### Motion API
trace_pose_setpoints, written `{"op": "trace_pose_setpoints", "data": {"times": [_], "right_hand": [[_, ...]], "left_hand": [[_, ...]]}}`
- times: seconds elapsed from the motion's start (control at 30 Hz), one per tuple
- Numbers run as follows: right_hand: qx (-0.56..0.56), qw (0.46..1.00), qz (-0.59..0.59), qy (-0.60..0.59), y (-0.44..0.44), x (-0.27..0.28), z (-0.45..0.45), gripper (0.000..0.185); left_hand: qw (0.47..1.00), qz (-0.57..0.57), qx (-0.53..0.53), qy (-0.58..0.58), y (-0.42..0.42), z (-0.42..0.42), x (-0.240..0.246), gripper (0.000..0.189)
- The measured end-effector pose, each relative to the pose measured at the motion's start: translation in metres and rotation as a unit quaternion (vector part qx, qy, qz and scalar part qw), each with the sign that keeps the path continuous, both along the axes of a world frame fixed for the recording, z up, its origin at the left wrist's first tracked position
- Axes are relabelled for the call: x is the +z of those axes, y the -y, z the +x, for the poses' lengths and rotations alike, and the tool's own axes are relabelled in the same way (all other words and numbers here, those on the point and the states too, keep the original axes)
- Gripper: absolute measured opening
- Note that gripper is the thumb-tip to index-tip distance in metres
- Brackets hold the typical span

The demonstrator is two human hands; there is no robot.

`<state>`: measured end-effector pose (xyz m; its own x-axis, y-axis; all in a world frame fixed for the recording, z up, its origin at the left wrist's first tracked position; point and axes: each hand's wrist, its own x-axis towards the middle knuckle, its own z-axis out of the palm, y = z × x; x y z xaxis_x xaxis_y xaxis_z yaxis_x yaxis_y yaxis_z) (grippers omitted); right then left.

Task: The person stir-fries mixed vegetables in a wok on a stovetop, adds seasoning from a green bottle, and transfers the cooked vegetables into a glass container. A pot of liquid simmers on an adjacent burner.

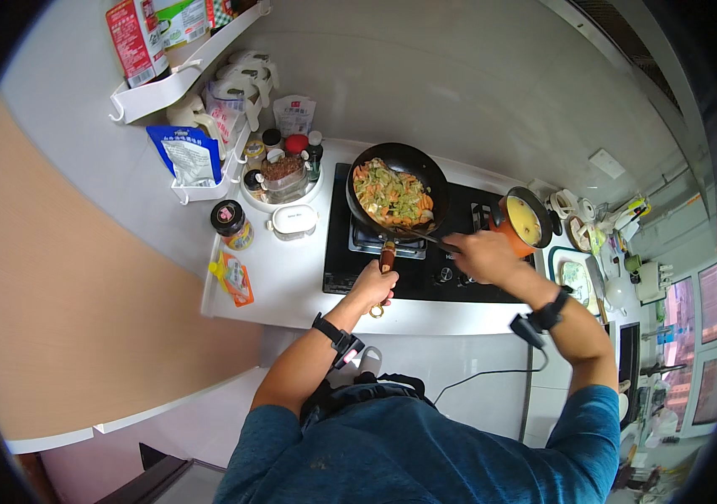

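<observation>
My left hand grips the wooden handle of a dark wok, which sits over the left burner of a black gas hob. In the wok lies a mix of chopped green and orange vegetables. My right hand holds a dark-handled spatula; its front end dips into the food near the wok's lower edge. Right of the wok, an orange pot holds a yellow liquid with pieces in it.
To the left stand a dark-lidded jar, a pouch with a yellow cap, a white-lidded container and a round tray of seasoning jars. Wall racks hang above them. At right, a knife lies by a cutting board.
</observation>
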<state>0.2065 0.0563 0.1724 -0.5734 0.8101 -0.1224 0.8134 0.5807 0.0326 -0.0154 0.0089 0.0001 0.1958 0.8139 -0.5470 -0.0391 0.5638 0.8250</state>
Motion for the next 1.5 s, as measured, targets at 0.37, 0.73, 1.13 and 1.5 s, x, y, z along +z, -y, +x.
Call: {"op": "trace_pose_setpoints", "data": {"times": [0.37, 0.73, 1.13, 1.5], "right_hand": [[-0.139, 0.985, 0.091, -0.040, -0.076, -0.037, 0.019, 0.028], [-0.062, 0.990, 0.124, -0.011, -0.028, -0.102, 0.003, 0.037], [-0.278, 0.904, -0.072, -0.316, -0.004, -0.224, 0.107, 0.021], [-0.149, 0.980, -0.124, 0.043, -0.037, -0.276, 0.096, 0.045]], "left_hand": [[0.999, 0.009, -0.006, 0.039, 0.000, -0.004, 0.002, 0.017], [0.998, -0.016, -0.025, 0.053, -0.007, -0.006, 0.002, 0.014], [0.996, -0.036, -0.005, 0.076, -0.002, -0.007, -0.011, 0.019], [0.999, -0.018, 0.033, 0.025, 0.006, -0.005, -0.001, 0.020]]}}
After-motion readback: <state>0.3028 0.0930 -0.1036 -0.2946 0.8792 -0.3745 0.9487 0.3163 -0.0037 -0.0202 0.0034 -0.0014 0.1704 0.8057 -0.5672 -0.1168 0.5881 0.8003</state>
